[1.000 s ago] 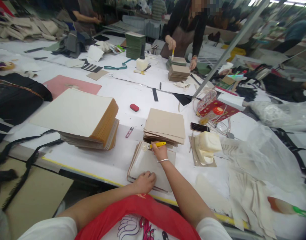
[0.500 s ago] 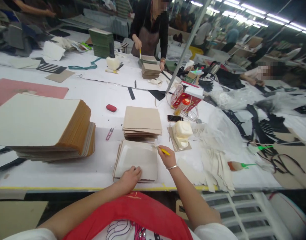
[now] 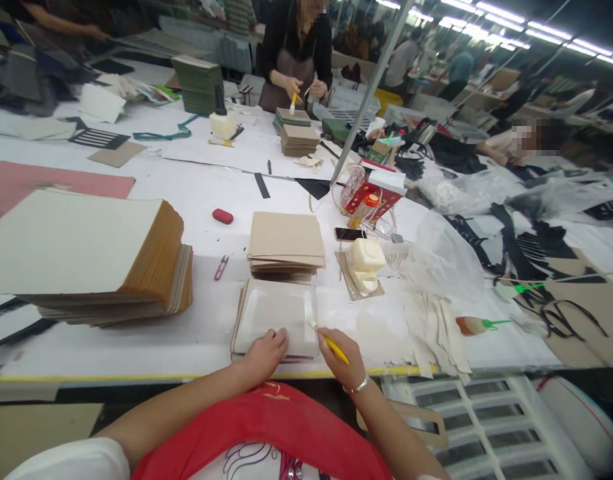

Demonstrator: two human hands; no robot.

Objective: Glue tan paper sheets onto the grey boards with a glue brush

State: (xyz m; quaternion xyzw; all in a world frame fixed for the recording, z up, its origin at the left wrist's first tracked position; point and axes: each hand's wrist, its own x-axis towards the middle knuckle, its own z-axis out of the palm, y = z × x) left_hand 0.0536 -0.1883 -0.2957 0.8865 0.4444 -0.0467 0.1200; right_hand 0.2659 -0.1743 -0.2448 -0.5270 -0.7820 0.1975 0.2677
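Observation:
A small stack of pale rectangular boards [image 3: 273,310] lies in front of me near the table's front edge, with a wet, shiny band along the top board's margins. My left hand [image 3: 267,353] rests on the board's lower edge, its fingers lying on the surface. Closed around a yellow-handled brush [image 3: 337,349], my right hand [image 3: 347,363] is at the board's right side. The brush tip touches the right margin. Just behind stands another stack of tan boards [image 3: 286,235]. A cream-coloured, crusted container [image 3: 366,257] sits to the right on a scrap of board.
A tall stack of large boards [image 3: 81,240] stands at the left. Pink-handled thread snips [image 3: 221,268], a red case [image 3: 223,216] and a phone [image 3: 350,234] lie around. Fabric strips [image 3: 439,327] and a squeeze bottle [image 3: 473,325] are at right. Across the table a co-worker [image 3: 296,60] holds a brush.
My right hand has brought the brush down along the board's right margin, towards me. My left hand stays on the board. The co-worker's hands have come up and closer together.

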